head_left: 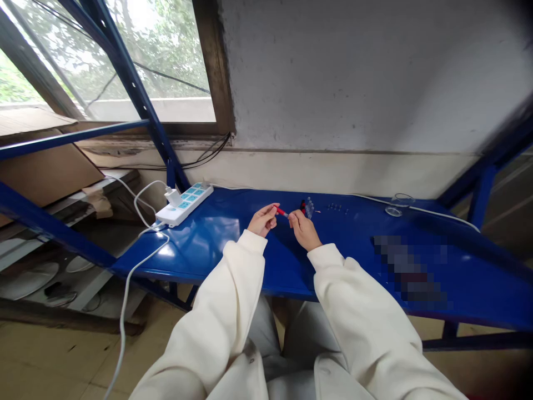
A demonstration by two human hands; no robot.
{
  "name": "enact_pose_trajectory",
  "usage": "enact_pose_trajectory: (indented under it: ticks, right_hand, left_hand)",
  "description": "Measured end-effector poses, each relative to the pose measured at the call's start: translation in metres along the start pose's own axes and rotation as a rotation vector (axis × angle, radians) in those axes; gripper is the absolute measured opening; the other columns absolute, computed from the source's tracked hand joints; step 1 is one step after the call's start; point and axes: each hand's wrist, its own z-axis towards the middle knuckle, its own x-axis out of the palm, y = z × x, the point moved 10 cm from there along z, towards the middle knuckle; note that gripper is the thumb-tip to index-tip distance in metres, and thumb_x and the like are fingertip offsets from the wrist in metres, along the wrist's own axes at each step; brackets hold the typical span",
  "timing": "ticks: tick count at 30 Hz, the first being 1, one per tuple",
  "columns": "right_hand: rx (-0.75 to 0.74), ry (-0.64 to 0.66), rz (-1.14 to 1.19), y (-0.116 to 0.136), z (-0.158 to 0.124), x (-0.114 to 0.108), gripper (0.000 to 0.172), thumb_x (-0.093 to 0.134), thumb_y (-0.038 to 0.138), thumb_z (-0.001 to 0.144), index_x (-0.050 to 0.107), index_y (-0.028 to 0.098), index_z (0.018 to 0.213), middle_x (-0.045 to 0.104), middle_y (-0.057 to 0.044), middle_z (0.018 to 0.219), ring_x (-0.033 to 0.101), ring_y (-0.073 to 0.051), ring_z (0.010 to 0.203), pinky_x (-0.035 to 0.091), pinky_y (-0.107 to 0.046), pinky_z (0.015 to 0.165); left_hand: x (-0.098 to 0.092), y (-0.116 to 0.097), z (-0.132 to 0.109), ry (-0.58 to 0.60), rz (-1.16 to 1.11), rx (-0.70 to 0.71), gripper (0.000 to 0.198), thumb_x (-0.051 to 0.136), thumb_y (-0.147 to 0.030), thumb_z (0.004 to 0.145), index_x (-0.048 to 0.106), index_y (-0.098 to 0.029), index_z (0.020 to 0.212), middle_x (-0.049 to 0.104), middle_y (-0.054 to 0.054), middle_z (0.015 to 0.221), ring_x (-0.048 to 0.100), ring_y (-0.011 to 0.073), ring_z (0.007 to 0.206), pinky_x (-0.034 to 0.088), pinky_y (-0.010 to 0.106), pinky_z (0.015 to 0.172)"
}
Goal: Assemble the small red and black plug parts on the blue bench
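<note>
A slim red-handled screwdriver [281, 211] slants between my two hands above the blue table. My left hand [263, 220] is closed, its fingertips pinching the upper end of the red handle. At the other end, my right hand [305, 229] is closed around the pale tip; whether a small part also sits in those fingers is hidden. Just beyond my right hand stands a clear plastic terminal strip [309, 208], with a dark and red object [303, 206] beside it. Several tiny screws [337, 209] lie in loose rows to the right of the strip.
A white power strip [185, 204] with a plug and a trailing white cable [124, 311] lies at the table's left end. A clear round container [393, 211] sits at the back right. The blue table [358, 250] meets the wall; blue frame posts rise on both sides.
</note>
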Motion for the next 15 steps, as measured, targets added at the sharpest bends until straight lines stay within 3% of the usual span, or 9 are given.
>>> enact_pose_trajectory:
  ticks: [8, 15]
  right_hand:
    - [-0.039, -0.063, 0.1, 0.0001, -0.0001, -0.0041, 0.031, 0.026, 0.041, 0.089, 0.048, 0.021, 0.08, 0.052, 0.002, 0.06, 0.048, -0.011, 0.052, 0.037, -0.021, 0.059]
    - [-0.064, -0.11, 0.09, 0.0017, -0.0004, -0.0089, 0.027, 0.033, 0.04, 0.087, 0.05, 0.019, 0.086, 0.053, 0.001, 0.067, 0.045, -0.009, 0.051, 0.036, -0.021, 0.056]
  left_hand:
    - [0.0068, 0.0048, -0.0004, 0.069, 0.029, -0.033, 0.043, 0.074, -0.031, 0.058, 0.062, -0.012, 0.095, 0.06, 0.001, 0.069, 0.046, 0.003, 0.042, 0.031, 0.019, 0.04]
    - [0.0003, 0.0056, 0.0011, 0.018, 0.057, -0.031, 0.045, 0.075, -0.033, 0.057, 0.063, -0.011, 0.094, 0.06, 0.001, 0.069, 0.045, 0.0022, 0.039, 0.028, 0.019, 0.038]
